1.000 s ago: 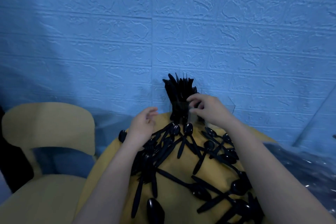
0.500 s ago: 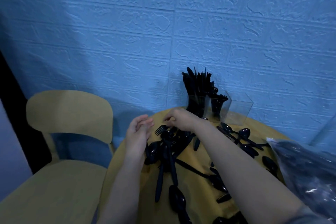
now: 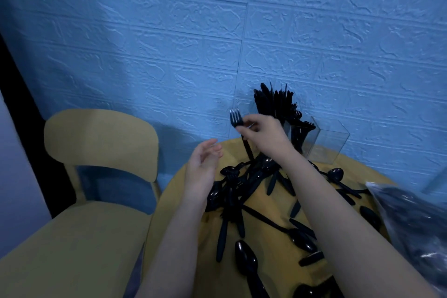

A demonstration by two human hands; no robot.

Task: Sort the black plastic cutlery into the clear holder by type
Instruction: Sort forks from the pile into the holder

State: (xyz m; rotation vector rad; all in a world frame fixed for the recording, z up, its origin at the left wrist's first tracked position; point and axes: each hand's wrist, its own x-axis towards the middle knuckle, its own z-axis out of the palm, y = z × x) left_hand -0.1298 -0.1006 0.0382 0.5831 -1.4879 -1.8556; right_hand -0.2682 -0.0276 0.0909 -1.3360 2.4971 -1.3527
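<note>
1. Half a second ago the right hand [image 3: 263, 134] was down in the heap of loose black plastic cutlery [image 3: 244, 184] on the round yellow bench [image 3: 193, 232]; now it is raised just left of the clear plastic holder [image 3: 321, 143], its grip pinching one black plastic fork [image 3: 238, 126].
2. That likely means a fork is picked and ready to go into the holder's fork compartment.
3. The fork's long axis stands nearly upright, tines pointing up, handle down toward the heap.
4. The left hand [image 3: 202, 169], left of the heap and farther from the holder, has its grip spread and holds nothing.
</note>
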